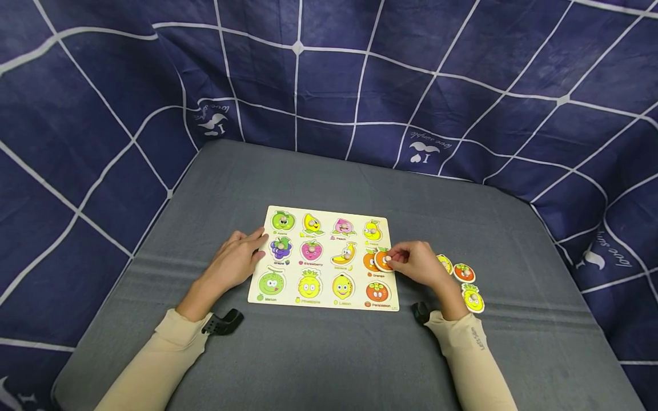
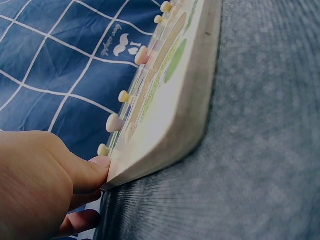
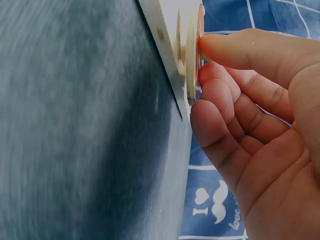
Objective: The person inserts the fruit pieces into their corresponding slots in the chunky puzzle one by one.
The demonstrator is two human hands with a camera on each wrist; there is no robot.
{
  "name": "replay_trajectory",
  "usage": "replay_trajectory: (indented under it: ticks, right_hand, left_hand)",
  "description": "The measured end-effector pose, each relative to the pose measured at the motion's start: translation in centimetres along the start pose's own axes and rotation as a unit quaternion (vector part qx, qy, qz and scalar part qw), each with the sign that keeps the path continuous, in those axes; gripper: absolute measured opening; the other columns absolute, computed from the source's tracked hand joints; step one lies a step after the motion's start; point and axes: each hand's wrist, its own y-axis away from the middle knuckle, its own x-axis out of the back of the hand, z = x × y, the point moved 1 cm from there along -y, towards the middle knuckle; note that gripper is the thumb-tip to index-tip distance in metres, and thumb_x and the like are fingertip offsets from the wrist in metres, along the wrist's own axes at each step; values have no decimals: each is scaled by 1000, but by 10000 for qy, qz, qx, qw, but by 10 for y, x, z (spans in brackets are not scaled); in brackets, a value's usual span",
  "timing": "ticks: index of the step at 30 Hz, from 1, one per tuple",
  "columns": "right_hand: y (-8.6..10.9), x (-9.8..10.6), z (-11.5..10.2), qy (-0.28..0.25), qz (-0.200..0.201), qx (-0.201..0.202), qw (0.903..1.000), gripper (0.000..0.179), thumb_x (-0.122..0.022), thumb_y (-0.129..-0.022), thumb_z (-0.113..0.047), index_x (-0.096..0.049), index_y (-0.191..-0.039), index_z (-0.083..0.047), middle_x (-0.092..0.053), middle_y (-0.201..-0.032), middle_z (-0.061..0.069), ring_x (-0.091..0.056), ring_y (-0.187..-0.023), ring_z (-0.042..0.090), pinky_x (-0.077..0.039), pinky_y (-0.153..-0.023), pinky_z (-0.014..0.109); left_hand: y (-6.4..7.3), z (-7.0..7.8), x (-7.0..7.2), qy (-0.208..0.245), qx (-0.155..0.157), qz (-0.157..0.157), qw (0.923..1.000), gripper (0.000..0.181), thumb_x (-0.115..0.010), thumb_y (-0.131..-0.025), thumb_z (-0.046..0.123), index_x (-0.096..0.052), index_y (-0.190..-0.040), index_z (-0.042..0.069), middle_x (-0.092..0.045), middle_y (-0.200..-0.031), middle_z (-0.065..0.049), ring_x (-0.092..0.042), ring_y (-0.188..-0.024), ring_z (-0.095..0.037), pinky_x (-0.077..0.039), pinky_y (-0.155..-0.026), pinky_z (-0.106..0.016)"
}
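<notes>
A pale wooden fruit puzzle board (image 1: 329,274) lies on the grey table. My right hand (image 1: 418,264) pinches a round orange puzzle piece (image 1: 382,261) by its knob between thumb and fingers. That piece overlaps the printed orange (image 1: 369,260) at the board's right side, set off to the right of it; in the right wrist view the piece (image 3: 192,60) stands close against the board. My left hand (image 1: 233,260) touches the board's left edge with fingertips and thumb. Knobbed pieces, such as the apple (image 1: 283,221) and strawberry (image 1: 311,251), sit in the upper two rows.
Beside my right wrist lie loose pieces: a yellow one (image 1: 445,263) partly hidden by the arm, a red-orange persimmon (image 1: 464,273) and a pineapple (image 1: 473,299). Blue cloth with white lines (image 1: 329,80) hangs around the table's back and sides.
</notes>
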Motion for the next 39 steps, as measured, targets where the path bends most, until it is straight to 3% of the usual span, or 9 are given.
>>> replay_trajectory:
  ticks: [19,39]
  right_hand:
    - [-10,-10,-17,10,-387,250,9989,5,-79,-82,-8,-74,-84,-8,-60,-68,-6,-53,-63,8,-44,-57,23]
    - [-13,-15,-16,192,-380,315,9986,5,-78,-82,-8,-74,-85,-7,-60,-68,-7,-53,-62,8,-44,-57,24]
  left_hand:
    - [-1,1,-1,80,-31,21,10000,38,-66,-93,5,-63,-131,-3,-53,-140,-22,-53,-94,-36,-45,-73,-48]
    - [-1,1,2,78,37,-31,10000,40,-65,-94,6,-61,-132,-3,-52,-141,-22,-52,-95,-35,-45,-73,-48]
